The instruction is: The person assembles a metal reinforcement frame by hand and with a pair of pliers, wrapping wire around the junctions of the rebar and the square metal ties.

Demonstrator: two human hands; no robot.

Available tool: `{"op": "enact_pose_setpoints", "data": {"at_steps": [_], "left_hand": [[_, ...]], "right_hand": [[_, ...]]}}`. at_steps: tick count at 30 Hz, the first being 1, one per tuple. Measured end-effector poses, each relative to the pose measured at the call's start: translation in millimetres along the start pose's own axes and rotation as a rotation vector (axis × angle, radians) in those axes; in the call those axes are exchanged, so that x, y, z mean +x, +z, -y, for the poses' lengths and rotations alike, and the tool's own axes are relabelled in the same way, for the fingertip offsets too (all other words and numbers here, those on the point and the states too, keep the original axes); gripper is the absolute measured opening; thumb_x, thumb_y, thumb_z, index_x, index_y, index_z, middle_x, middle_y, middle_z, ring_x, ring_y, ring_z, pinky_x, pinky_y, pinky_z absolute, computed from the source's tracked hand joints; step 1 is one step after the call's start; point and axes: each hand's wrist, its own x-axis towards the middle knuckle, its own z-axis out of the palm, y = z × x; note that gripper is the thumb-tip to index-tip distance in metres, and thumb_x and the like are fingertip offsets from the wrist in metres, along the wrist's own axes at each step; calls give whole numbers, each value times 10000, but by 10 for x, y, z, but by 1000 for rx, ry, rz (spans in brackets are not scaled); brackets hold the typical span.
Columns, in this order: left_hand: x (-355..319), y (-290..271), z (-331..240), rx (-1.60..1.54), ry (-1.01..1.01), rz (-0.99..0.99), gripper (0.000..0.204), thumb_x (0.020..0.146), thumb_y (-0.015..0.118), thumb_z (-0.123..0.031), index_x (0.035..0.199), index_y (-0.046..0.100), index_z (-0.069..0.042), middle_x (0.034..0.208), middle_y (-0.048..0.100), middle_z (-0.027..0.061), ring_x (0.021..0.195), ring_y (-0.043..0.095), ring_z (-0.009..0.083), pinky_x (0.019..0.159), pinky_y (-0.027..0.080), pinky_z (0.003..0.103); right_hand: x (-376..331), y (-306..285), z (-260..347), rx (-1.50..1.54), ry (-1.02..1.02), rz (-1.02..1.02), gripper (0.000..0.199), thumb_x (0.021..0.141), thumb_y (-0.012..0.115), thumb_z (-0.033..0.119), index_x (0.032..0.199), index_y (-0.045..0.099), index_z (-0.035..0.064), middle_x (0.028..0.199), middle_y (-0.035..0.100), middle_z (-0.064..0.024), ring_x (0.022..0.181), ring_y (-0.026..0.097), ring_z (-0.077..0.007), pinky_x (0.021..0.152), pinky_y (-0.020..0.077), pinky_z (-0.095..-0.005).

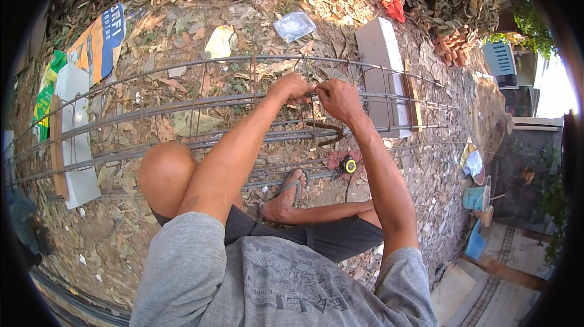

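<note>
Bunching left hand [293, 88] & right hand [339, 99] at rebar cage [225, 100], L of grey block [382, 53], can't tell pinching what; prob. stiff, heavy, best gripped by long bars [274, 57].

Ground [330, 192] strewn with dry leaves [198, 123]

head: left fisheye, head-worn | looks steeply down over grey T-shirt [261, 284] | left hand [293, 88], right hand [340, 99] near | rebar cage [194, 104] spans mid-view
</note>
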Motion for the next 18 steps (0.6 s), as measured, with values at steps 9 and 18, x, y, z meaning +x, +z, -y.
{"op": "enact_pose_setpoints", "data": {"at_steps": [9, 18], "left_hand": [[-4, 98, 37, 314, 93, -186, 591, 979, 536, -539, 821, 787, -28, 743, 714, 167, 613, 655, 265, 666, 556, 418], [-108, -88, 80, 171, 168, 22, 469, 872, 769, -429, 1123, 763, -32, 817, 716, 65, 671, 624, 142, 596, 522, 338]], "right_hand": [[-451, 373, 759, -133, 238, 83, 316, 900, 564, 70, 1174, 681, -35, 820, 723, -243, 784, 735, -414, 701, 595, -502], [-647, 653, 861, -180, 339, 60, 306, 1043, 445, 158, 1205, 658, 9, 834, 726, -213, 790, 741, -390, 664, 590, -504]]}}
